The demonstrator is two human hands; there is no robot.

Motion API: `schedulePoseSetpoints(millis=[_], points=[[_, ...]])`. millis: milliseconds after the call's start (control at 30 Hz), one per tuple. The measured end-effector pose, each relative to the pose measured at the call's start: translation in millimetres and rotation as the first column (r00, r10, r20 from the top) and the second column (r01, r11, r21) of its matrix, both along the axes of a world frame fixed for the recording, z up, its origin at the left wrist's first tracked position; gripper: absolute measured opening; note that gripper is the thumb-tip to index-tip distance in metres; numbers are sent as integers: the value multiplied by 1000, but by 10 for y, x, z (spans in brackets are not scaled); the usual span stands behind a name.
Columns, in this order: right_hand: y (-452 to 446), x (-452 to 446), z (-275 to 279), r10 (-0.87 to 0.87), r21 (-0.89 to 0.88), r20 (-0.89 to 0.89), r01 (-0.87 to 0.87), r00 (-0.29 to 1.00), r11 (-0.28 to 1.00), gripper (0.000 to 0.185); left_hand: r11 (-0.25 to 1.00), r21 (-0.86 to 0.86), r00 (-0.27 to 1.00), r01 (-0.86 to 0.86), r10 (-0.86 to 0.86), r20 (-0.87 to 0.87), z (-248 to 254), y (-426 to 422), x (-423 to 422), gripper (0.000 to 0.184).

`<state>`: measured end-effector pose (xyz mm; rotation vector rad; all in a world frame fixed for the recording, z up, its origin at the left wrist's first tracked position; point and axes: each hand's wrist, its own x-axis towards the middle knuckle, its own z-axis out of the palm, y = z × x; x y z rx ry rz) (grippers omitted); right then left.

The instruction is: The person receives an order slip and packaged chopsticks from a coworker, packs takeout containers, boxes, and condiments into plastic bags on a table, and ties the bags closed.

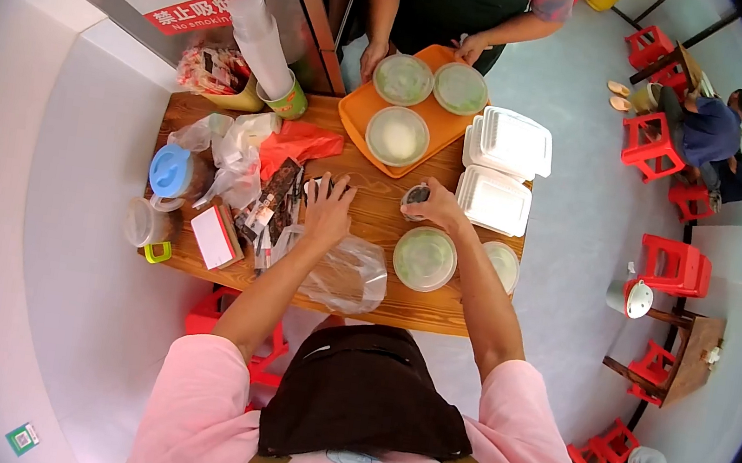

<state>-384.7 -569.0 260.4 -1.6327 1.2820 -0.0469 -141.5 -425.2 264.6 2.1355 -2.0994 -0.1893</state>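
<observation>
My right hand (442, 207) has its fingers round a small clear cup with dark contents (414, 202), just above the lidded round bowl (424, 259) on the table. Under my right forearm is a second lidded bowl (502, 266), partly hidden. My left hand (327, 211) reaches palm down with fingers spread, beside a heap of dark printed packets (275, 189); a black-and-white item shows under its fingertips, too small to name. A clear plastic bag (348, 275) lies crumpled below that hand.
Across the wooden table (368, 180), another person's hands are at an orange tray (357, 122) bearing three lidded bowls. White takeaway boxes (495, 201) stand at right. At left are a red bag (300, 147), stacked cups (260, 39), a blue-lidded jug (171, 171) and a notepad (215, 237).
</observation>
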Motion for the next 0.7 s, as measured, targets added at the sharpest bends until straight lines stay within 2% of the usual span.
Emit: schedulePoseSetpoints(millis=[33,133,333,367,433,533,567,633,700], points=[[3,2,19,2,8,-11,-2,1000,1000,89,1000,3,1000,-1,1,12,-56,-1,39,50],[17,25,-6,-18,-11,-12,18,1000,1000,98,996,-86,999,-15,12,-35,-142,39,134,38],[82,22,-1,-72,-11,6,72,997,997,103,980,-178,995,-93,96,10,-280,67,403,40],[90,20,-12,-76,-50,6,76,997,996,103,988,-121,995,-95,96,-1,-296,72,445,40],[122,7,-38,-85,-126,6,85,996,988,103,982,-164,995,-96,94,-20,-269,79,485,38],[303,-100,132,-170,-277,111,195,979,941,96,969,-228,993,-99,82,-84,-140,154,431,36],[404,-154,250,-186,-414,118,218,975,884,72,963,-251,991,-100,74,-109,-65,170,383,36],[685,-325,662,-351,-310,195,397,916,864,55,962,-247,955,-113,36,-295,59,280,214,34],[1028,-531,747,-493,-253,204,532,846,808,39,944,-303,900,-129,-17,-435,274,474,-17,28]])
